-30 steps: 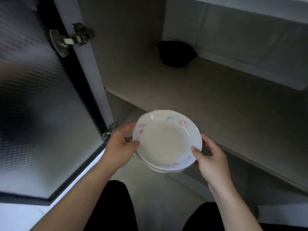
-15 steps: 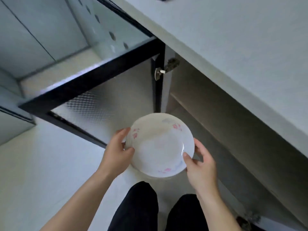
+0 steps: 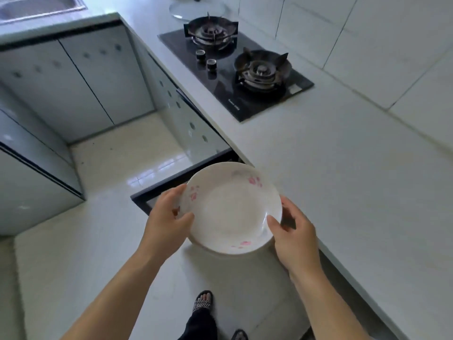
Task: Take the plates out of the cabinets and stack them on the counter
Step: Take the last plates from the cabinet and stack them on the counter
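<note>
A small stack of white plates (image 3: 230,209) with pink flower prints hangs in the air at the counter's front edge, partly over the white counter (image 3: 343,168). My left hand (image 3: 166,222) grips the stack's left rim, thumb on top and fingers underneath. Its right rim is held the same way by my right hand (image 3: 291,234). Only the top plate's face shows; the ones beneath are mostly hidden. The open cabinet door (image 3: 186,182) with its black frame juts out below and behind the plates.
A black two-burner gas hob (image 3: 235,72) sits in the counter farther back, with a glass lid (image 3: 196,8) behind it. A sink (image 3: 36,6) is at the far left corner. Closed grey cabinet doors (image 3: 81,79) line the left side. My sandalled foot (image 3: 202,303) stands on the pale floor.
I have risen from the low cabinet. The plates came up from in front of the shelf to counter height, both hands keeping the same grip.
</note>
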Action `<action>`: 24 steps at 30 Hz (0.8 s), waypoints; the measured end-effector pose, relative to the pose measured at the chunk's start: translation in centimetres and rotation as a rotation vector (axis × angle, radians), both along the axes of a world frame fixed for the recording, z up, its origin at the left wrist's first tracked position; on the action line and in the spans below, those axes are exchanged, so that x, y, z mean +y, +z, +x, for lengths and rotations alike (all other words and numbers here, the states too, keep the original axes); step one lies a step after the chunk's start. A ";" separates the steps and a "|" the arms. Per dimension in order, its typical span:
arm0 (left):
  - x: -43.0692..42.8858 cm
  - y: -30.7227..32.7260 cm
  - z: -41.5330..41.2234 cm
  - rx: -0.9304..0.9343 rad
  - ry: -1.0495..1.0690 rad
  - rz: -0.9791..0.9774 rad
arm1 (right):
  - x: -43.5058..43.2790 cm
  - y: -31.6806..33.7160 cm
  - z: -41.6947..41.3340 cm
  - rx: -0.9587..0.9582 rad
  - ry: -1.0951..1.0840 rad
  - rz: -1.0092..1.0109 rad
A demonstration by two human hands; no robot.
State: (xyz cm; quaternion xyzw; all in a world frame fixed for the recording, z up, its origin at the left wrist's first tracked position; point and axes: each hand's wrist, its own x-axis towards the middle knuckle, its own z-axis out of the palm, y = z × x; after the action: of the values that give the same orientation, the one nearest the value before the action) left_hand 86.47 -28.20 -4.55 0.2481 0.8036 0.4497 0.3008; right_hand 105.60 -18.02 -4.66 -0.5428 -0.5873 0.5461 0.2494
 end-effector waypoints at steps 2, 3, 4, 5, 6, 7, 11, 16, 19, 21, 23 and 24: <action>0.3 1.7 1.1 -0.016 -0.012 0.036 | 0.0 2.2 1.2 0.014 -0.027 0.047; 0.3 2.3 1.7 -0.024 -0.022 0.051 | -0.2 2.9 1.9 0.014 -0.042 0.069; 0.4 2.9 2.3 -0.030 -0.034 0.065 | -0.3 3.6 2.6 0.012 -0.054 0.086; 0.5 3.3 3.0 -0.034 -0.043 0.079 | -0.5 4.0 3.3 0.008 -0.065 0.096; 0.4 3.7 3.6 -0.033 -0.051 0.088 | -0.8 4.3 4.0 0.004 -0.075 0.105; 0.4 4.0 4.2 -0.027 -0.062 0.094 | -1.0 4.6 4.8 0.001 -0.087 0.113; -0.4 4.7 6.0 -0.031 -0.113 0.119 | -2.2 5.1 7.1 0.009 -0.103 0.137; -2.9 4.8 6.5 -0.060 -0.037 0.122 | -3.4 5.3 7.5 0.056 -0.048 0.110; -4.4 5.2 5.8 -0.077 0.029 0.136 | -3.9 5.8 6.4 0.089 0.002 0.111; -5.2 5.8 5.1 -0.073 0.059 0.152 | -4.2 6.3 5.3 0.103 0.030 0.121; -5.8 6.6 4.1 -0.072 0.087 0.176 | -4.6 6.8 3.8 0.103 0.054 0.131; -6.2 6.8 3.4 -0.074 0.099 0.184 | -4.8 7.1 2.9 0.102 0.065 0.135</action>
State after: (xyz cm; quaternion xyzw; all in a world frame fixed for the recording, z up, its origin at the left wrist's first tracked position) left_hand 89.90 -34.39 2.30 0.2180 0.7585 0.5447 0.2837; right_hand 108.53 -22.82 2.45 -0.4768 -0.6266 0.5401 0.2973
